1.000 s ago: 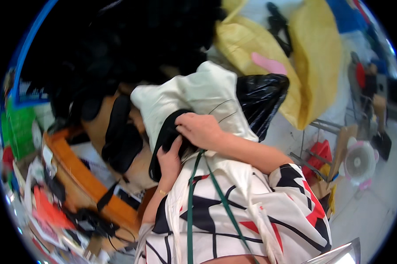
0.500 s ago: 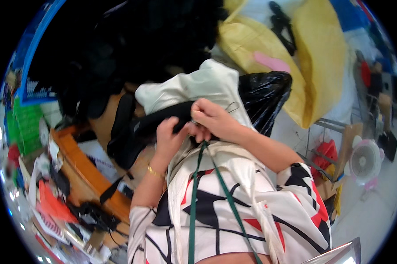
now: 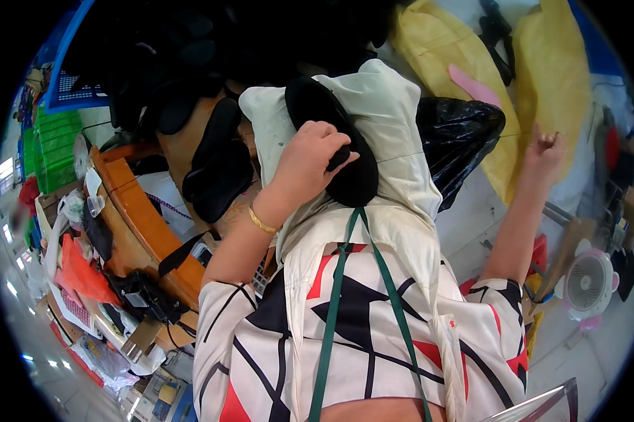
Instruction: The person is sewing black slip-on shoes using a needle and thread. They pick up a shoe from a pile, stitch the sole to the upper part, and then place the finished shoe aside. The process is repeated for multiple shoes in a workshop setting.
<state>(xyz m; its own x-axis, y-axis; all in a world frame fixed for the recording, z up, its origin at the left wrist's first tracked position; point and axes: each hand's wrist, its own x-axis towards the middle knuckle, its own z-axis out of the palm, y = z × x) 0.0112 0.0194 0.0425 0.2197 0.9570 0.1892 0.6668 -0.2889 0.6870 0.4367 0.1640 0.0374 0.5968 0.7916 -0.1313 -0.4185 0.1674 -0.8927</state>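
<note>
A black slipper (image 3: 355, 165) lies lengthwise on the pale cloth (image 3: 401, 119) over my lap. My left hand (image 3: 308, 158) is closed on the middle of it, thumb and fingers around a dark raised part. Out to the right, raised away from my body, my right hand (image 3: 544, 156) has its fingers pinched and one finger pointing up. A thin dark thread (image 3: 464, 143) runs from near the slipper across the cloth toward this hand. Whether a needle is in those fingers is too small to tell.
A dark heap of black footwear pieces (image 3: 190, 53) fills the far left. Beside my lap are a black plastic bag (image 3: 461, 141) and a yellow sack (image 3: 549, 63). A wooden table edge (image 3: 144, 214) and green crate (image 3: 56, 148) stand left, a small fan (image 3: 587, 283) right.
My hands, together at the lap before, are now apart. The right one has swung far out to the right. The left holds the slipper, which now lies more upright on the cloth.
</note>
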